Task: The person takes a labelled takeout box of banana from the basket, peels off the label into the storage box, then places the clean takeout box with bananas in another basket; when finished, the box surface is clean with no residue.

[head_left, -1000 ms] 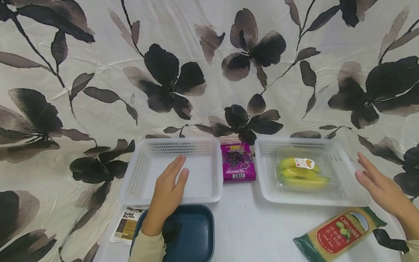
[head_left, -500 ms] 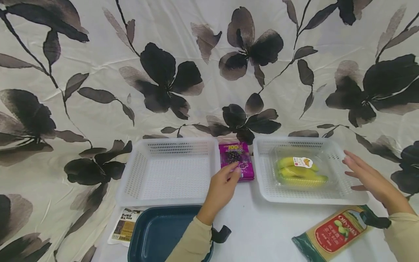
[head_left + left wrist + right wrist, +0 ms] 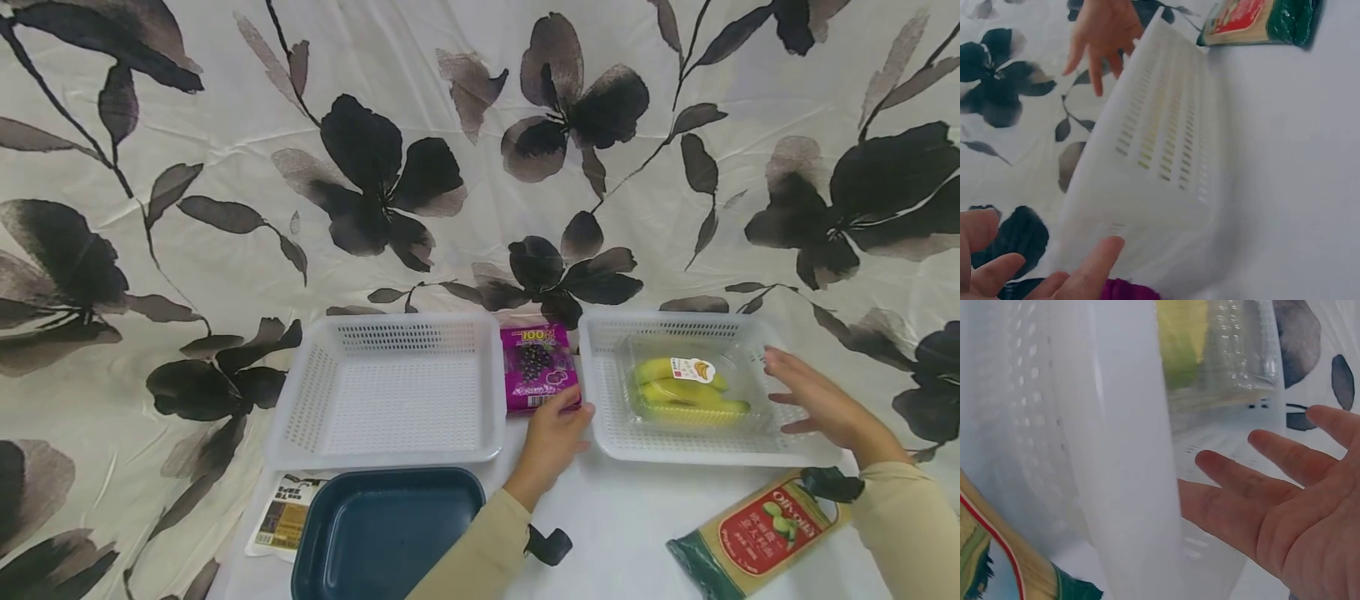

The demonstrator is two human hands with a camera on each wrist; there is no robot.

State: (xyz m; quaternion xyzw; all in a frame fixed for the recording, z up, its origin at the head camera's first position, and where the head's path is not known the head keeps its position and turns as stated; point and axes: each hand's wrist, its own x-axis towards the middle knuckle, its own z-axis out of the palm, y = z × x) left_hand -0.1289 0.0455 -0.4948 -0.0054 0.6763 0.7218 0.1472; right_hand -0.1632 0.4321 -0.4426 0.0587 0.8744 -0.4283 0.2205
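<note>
The purple snack packet (image 3: 539,367) is laid flat on the counter (image 3: 615,517), in the narrow gap between the left white basket (image 3: 390,392) and the right white basket (image 3: 697,387). Its long axis is run from the near edge of the counter towards the flowered cloth backdrop (image 3: 450,125), with the printed top turned away from the person. Little room is left at either long side, since each basket wall stands just beside it; the near end is open to bare counter.

The left hand (image 3: 553,433) is placed at the packet's near right corner, its fingers loosely extended and touching the edge; from the left wrist view (image 3: 1054,275) a firm grip cannot be made out, so the contact is perhaps only a touch. The right hand (image 3: 813,400) is held open with spread, straight fingers at the far right rim of the right basket, and nothing is held by it.

A clear box of bananas (image 3: 686,392) is seen inside the right basket. A dark blue tray (image 3: 382,533) lies near the left basket, and a green and red packet (image 3: 757,533) lies near the right one.
</note>
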